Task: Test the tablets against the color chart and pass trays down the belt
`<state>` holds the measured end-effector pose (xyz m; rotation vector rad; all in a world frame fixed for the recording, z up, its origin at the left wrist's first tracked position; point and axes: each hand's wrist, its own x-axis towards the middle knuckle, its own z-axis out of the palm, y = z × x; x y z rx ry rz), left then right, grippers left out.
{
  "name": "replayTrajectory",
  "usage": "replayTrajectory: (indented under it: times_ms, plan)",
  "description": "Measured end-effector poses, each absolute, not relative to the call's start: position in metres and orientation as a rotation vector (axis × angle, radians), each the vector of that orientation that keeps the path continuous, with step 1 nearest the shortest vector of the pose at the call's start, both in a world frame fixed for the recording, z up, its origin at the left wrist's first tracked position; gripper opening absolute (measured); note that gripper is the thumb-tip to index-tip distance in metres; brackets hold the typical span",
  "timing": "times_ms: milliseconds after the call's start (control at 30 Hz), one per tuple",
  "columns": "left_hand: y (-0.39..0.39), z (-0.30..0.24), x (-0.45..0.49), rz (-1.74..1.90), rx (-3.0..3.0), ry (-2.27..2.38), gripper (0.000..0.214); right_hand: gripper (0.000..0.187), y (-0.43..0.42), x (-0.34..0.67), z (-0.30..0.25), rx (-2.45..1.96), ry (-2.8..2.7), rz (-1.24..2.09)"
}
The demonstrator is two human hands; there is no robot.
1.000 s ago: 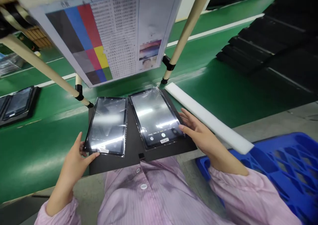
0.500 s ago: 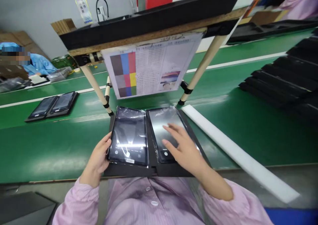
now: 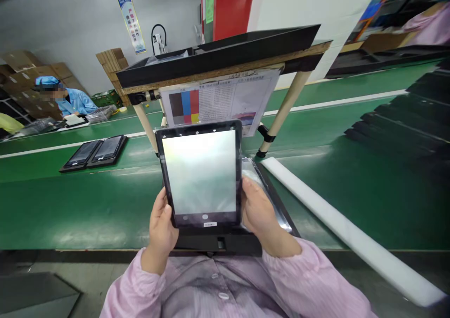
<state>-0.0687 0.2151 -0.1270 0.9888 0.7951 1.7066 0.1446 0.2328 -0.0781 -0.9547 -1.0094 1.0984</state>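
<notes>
A black-framed tablet (image 3: 202, 173) is raised and tilted up in front of me, its screen bright with a camera view. My left hand (image 3: 162, 224) grips its lower left edge, and my right hand (image 3: 258, 210) closes on its right edge. Behind it, a second tablet (image 3: 277, 210) in clear film lies in the black tray (image 3: 242, 245), mostly hidden by the raised tablet and my right hand. Beyond stands a printed chart (image 3: 218, 100) with colour blocks, hanging under a shelf on pale posts.
A long white bar (image 3: 337, 219) lies slantwise on the green bench (image 3: 105, 205) at the right. Stacked black trays (image 3: 404, 116) fill the far right. Two more tablets sit in a tray (image 3: 93, 154) at the left. A person in blue (image 3: 75, 100) works across the bench.
The left tablet has come up off the tray and tilted upright. My right hand has moved from over the right tablet to the raised one's edge. Its screen has turned bright.
</notes>
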Motion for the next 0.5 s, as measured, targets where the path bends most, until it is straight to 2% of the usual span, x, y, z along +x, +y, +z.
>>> replayTrajectory:
  times_ms: [133, 200, 333, 500]
  plan:
    - [0.215, -0.13, -0.053, 1.729, 1.663, 1.121, 0.113, 0.053, 0.24, 0.147, -0.067, -0.804, -0.957, 1.181]
    - [0.214, -0.126, -0.048, 1.664, 1.851, 1.362, 0.13, 0.05, 0.242, 0.148, -0.065, -0.767, -0.945, 1.173]
    - [0.214, -0.117, -0.041, 1.607, 2.045, 1.611, 0.138, 0.052, 0.244, 0.149, -0.065, -0.759, -0.934, 1.144]
    - [0.216, -0.117, -0.037, 1.661, 2.11, 1.7, 0.133, 0.056, 0.245, 0.148, -0.067, -0.77, -0.91, 1.145]
